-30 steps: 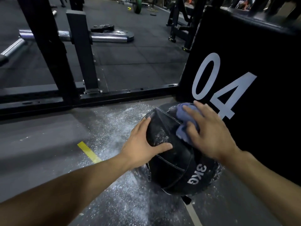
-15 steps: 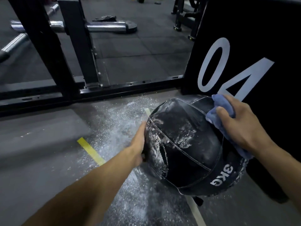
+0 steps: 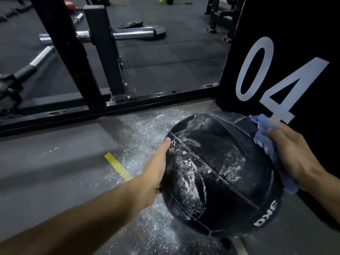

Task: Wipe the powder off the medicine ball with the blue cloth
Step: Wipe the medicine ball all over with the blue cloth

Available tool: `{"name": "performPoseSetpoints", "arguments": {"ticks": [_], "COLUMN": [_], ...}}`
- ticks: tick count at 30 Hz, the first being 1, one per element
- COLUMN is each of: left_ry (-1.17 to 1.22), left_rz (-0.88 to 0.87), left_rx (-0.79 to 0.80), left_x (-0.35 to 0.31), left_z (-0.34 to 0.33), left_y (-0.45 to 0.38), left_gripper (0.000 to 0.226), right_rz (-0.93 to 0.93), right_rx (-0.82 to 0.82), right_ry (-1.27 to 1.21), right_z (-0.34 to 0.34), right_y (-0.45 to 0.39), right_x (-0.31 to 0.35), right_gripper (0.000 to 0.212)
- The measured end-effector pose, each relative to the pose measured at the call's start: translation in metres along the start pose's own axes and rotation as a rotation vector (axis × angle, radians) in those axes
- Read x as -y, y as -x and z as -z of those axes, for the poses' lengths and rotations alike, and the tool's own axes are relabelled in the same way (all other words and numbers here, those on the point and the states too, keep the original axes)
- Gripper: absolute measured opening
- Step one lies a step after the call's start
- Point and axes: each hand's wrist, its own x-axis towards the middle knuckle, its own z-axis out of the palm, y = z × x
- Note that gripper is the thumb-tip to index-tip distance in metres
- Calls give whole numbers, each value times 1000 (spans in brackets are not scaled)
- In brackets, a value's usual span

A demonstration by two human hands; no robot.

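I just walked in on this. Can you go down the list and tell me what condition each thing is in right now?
medicine ball: held between both hands, white powder streaks across its top and left side.
blue cloth: crumpled, pressed against the ball's right side.
left hand: flat against the ball's left side.
right hand: pressing the cloth to the ball.
floor: white powder scattered under and around the ball.
black box marked 04: upright, behind the ball.

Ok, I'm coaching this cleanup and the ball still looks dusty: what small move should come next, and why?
Probably sweep the blue cloth leftward across the top of the medicine ball. The right hand presses it on the ball's right flank, while the white powder streaks sit on the upper and left panels, near the steadying left hand.
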Motion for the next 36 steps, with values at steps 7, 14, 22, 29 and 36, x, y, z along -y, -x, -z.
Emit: {"name": "performPoseSetpoints", "arguments": {"ticks": [7, 14, 22, 29, 36], "left_ry": [-361, -1128, -874, -839, -798], "left_rz": [-252, -608, -941, -938, -982], "left_rx": [-153, -343, -154, -206, -194], "left_x": [4, -1, -8, -23, -9], "left_z": [56, 58, 28, 20, 34], "left_y": [37, 49, 19, -3, -3], "left_gripper": [74, 105, 96, 95, 92], "right_rz": [-295, -182, -300, 157, 603], "right_rx": [178, 58, 93, 31, 68], "right_ry": [-375, -183, -129, 237, 590], "right_z": [-30, -35, -28, -43, -70], "right_y": [-29, -52, -42, 17, 89], "right_x": [-36, -38, -56, -9, 1], "right_gripper": [33, 31, 39, 59, 62]}}
